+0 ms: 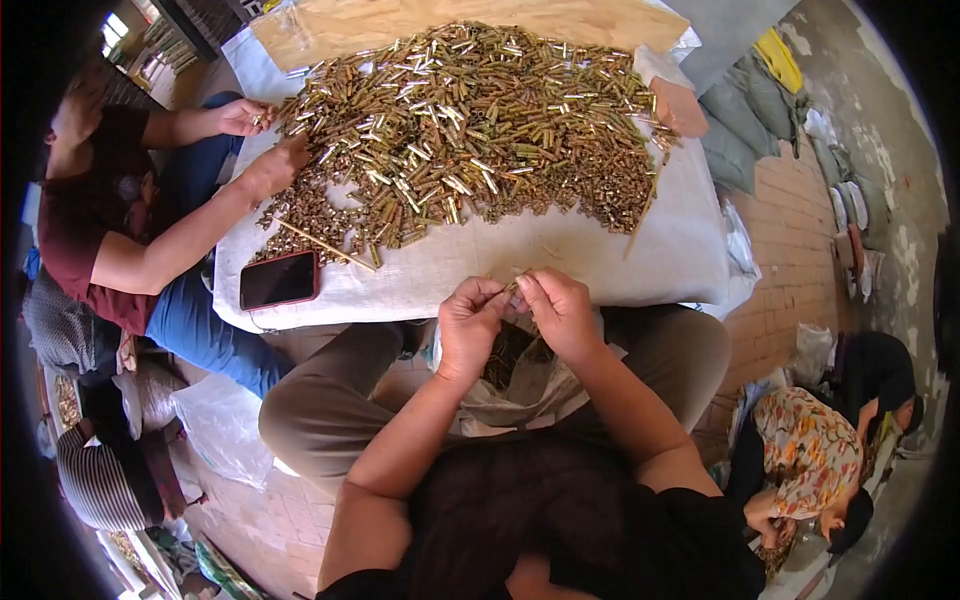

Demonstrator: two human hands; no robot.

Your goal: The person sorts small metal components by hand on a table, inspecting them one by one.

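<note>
My left hand and my right hand meet at the near edge of the table, thumbs and fingertips pinched together. Between the fingertips is a small brass-coloured metal piece, mostly covered by the fingers. Beyond my hands spreads a large heap of small brass-coloured metal tubes. Smaller short metal pieces lie along the heap's near side. Below my hands, between my knees, hangs an open pale bag with dark contents that I cannot make out.
A phone and a thin stick lie left on the white-covered table; another stick lies right. A seated person at the left handles pieces. Other people bend at lower left and right. Grey sacks stand right.
</note>
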